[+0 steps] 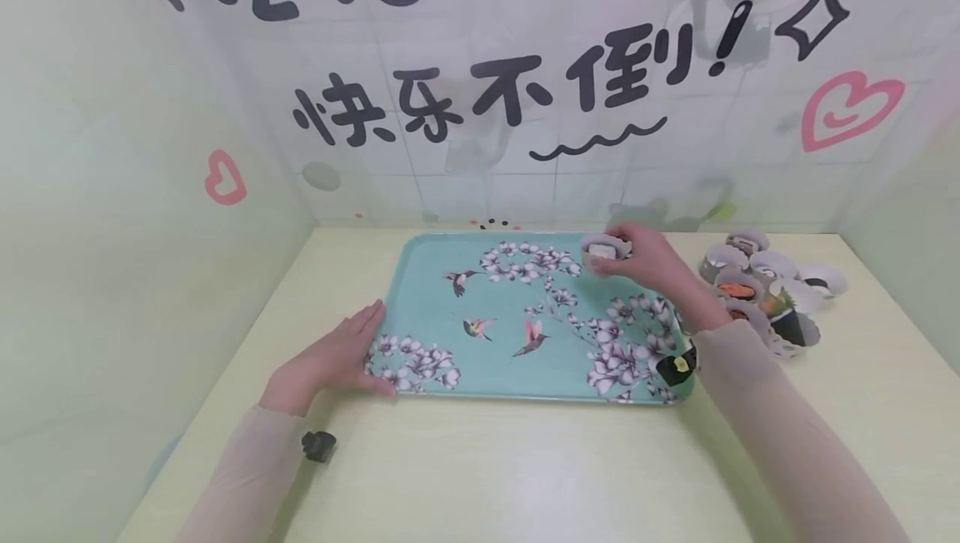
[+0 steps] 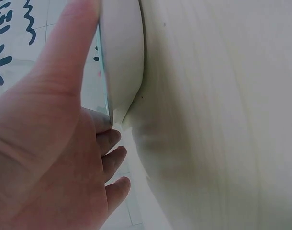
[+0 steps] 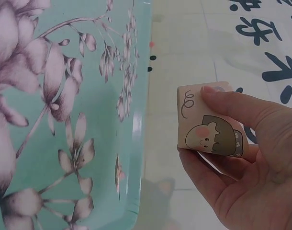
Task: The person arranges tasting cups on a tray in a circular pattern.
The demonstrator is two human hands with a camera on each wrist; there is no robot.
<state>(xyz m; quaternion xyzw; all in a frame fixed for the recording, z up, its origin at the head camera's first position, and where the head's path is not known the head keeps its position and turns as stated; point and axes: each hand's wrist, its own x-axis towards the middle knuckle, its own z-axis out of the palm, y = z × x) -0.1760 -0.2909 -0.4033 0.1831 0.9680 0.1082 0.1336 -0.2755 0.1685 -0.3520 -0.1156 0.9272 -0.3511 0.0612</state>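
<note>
My left hand [image 1: 337,357] rests against the near left corner of a turquoise tray [image 1: 495,368] printed with blossoms and hummingbirds. Its fingers lie fairly straight along the left rim, and the thumb reaches toward the front edge. In the left wrist view, the tray's pale underside [image 2: 123,52] slopes down beside the hand. Over the tray's back right part, my right hand [image 1: 648,260] pinches a small paper baking cup [image 1: 592,243] with something whitish inside. A cartoon face decorates the cup's wall [image 3: 203,136] in the right wrist view, with thumb and fingers on opposite sides.
Several similar paper cups [image 1: 772,263] with different fillings cluster right of the tray, some leaning on others. One filling is orange, another looks dark. Pale wooden tabletop [image 1: 510,468] surrounds the tray. Behind stands a whitish wall sheet [image 1: 480,193] with large black lettering.
</note>
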